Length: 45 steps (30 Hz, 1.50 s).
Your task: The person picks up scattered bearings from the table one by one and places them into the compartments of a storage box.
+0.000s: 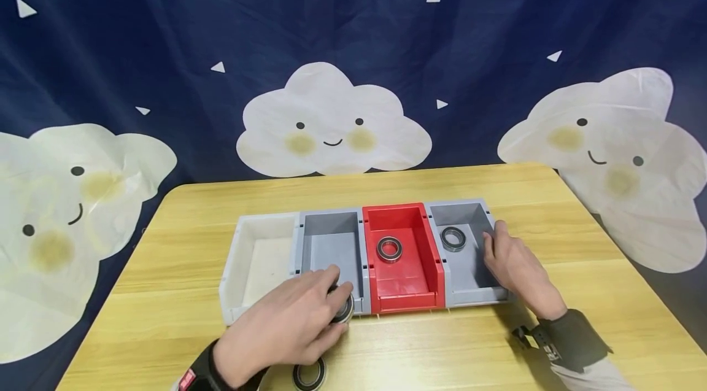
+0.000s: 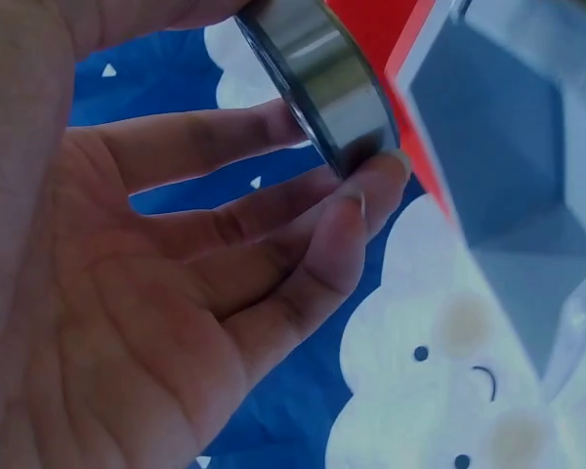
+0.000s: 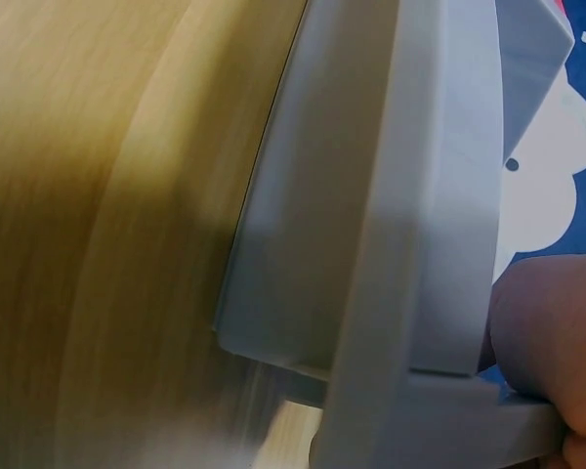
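Observation:
My left hand (image 1: 287, 317) pinches a ball bearing (image 1: 346, 311) between thumb and fingers, over the front edge of the left grey bin (image 1: 331, 243). In the left wrist view the bearing's (image 2: 337, 83) shiny metal outer side shows, with fingertips against it. My right hand (image 1: 519, 265) grips the outer right wall of the right grey bin (image 1: 469, 280); in the right wrist view its fingers (image 3: 552, 332) curl at that bin's rim. One bearing (image 1: 453, 248) lies in the right grey bin, another (image 1: 390, 260) in the red bin (image 1: 405, 286).
A white bin (image 1: 267, 262) stands at the left end of the joined row. Another bearing (image 1: 321, 372) lies on the wooden table (image 1: 431, 354), just below my left hand. Behind the table hangs a dark blue curtain (image 1: 375, 23) with cloud prints.

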{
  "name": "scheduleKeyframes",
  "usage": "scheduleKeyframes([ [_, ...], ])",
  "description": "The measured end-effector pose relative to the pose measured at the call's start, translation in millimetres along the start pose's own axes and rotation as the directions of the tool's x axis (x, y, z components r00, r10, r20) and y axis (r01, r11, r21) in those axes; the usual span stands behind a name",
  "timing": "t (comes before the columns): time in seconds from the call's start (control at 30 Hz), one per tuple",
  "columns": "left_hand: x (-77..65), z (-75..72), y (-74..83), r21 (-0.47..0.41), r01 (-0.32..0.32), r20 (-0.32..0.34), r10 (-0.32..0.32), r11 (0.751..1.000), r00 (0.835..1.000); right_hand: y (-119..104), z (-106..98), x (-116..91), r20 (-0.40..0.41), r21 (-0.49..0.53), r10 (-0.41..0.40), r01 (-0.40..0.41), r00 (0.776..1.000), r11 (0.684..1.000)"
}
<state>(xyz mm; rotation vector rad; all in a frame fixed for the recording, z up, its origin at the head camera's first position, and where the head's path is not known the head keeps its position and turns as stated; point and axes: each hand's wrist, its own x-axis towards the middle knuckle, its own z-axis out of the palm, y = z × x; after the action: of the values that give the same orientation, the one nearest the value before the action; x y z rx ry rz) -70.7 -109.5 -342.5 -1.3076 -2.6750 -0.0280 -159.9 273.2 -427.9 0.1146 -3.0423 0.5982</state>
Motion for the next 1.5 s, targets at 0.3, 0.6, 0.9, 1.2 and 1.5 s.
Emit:
scheduleKeyframes([
  [0.3,27.2,-9.3,-21.4,-0.006,0.002,0.001,-0.002,1.000,1.000,1,-1,0,-0.001,0.004,-0.001,0.001,1.000,1.000],
  [0.6,50.8,-4.4,-39.1,-0.032,0.041,0.054,-0.040,0.999,0.998,1,2,0,-0.014,0.008,-0.004,0.004,1.000,1.000],
  [0.9,64.1,10.1,-56.0,-0.133,0.190,0.168,-0.166,0.973,0.972,2,2,1,-0.006,0.004,0.004,-0.004,1.000,1.000],
  [1.2,71.5,25.1,-69.9,-0.178,0.284,0.252,-0.235,0.942,0.939,1,4,1,-0.022,0.020,-0.020,0.020,1.000,1.000],
  [1.5,74.4,35.3,-79.9,-0.206,0.357,0.303,-0.287,0.911,0.909,2,1,1,-0.018,0.009,-0.008,0.008,1.000,1.000],
])
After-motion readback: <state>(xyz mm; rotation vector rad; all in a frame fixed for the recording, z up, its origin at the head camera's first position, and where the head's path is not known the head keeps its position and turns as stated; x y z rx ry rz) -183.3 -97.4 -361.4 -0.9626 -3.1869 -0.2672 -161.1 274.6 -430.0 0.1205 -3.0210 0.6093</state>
